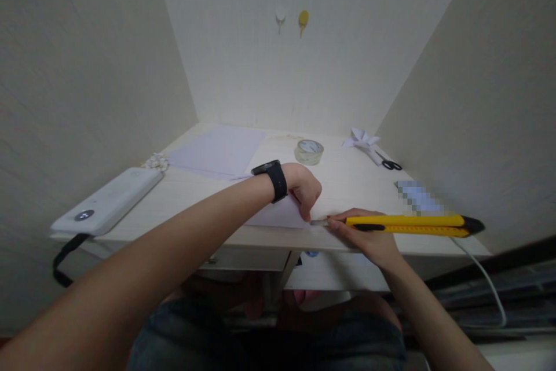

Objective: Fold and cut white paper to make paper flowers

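Note:
A yellow utility knife (412,224) lies across my right hand (369,238), whose fingers close round it near the blade end. Its blade (320,222) is out and points left, to the right-hand end of a folded sheet of white paper (278,215). My left hand (306,186), with a black watch (274,181) on the wrist, is bent down over that same end. Its fingers are curled together on the paper, close to the blade tip. The left forearm covers part of the sheet, which lies near the desk's front edge.
Loose white sheets (221,148) lie at the back left, and a clear tape roll (308,151) stands mid-desk. A folded paper pinwheel shape (364,138), black-handled scissors (391,165) and a blurred phone (419,196) are rightward. A white device (108,200) sits at the left edge.

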Tool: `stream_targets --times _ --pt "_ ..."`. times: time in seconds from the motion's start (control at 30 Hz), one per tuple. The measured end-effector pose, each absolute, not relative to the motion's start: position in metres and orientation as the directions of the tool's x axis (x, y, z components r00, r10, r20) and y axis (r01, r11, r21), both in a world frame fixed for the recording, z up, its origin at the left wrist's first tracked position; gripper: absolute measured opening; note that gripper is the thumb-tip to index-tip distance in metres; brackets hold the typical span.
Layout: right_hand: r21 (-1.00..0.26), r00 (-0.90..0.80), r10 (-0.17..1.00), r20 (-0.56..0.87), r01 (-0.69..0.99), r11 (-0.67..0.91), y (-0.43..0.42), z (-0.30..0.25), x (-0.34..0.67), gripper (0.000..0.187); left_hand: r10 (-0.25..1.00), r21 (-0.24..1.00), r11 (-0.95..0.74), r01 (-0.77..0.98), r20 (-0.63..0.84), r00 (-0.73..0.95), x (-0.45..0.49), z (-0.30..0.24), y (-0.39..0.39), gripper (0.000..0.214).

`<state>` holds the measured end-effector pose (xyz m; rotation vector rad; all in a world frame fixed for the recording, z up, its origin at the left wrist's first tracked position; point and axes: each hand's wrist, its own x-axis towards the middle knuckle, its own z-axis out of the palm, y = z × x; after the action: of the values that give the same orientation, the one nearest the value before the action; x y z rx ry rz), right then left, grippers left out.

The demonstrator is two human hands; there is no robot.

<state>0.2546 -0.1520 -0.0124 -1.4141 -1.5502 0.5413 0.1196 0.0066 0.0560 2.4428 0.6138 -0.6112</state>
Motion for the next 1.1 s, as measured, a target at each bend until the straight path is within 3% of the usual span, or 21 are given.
stream_targets --times 0.2,0.5,0.77,1.1 --pt "-0.820 0.094 0.937 0.338 0.517 0.244 -0.152 -0.012 0.255 0.019 0.340 0.452 -0.692 0.562 -0.483 0.807 0.124 0.050 0.003 0.016" --pt "-0.826 0.102 0.940 0.324 0.516 0.229 -0.151 -0.014 0.257 0.021 0.225 0.316 -0.801 0.509 -0.630 0.743 0.122 0.061 -0.004 0.008" --pt "-0.820 0.105 0.935 0.339 0.520 0.239 -0.152 -0.013 0.257 0.020 0.155 0.419 -0.756 0.503 -0.631 0.760 0.119 0.057 0.008 0.005" --pt "-0.799 0.096 0.929 0.358 0.547 0.251 -0.153 -0.011 0.257 0.020 0.190 0.518 -0.656 0.549 -0.590 0.785 0.113 0.057 0.003 0.002"
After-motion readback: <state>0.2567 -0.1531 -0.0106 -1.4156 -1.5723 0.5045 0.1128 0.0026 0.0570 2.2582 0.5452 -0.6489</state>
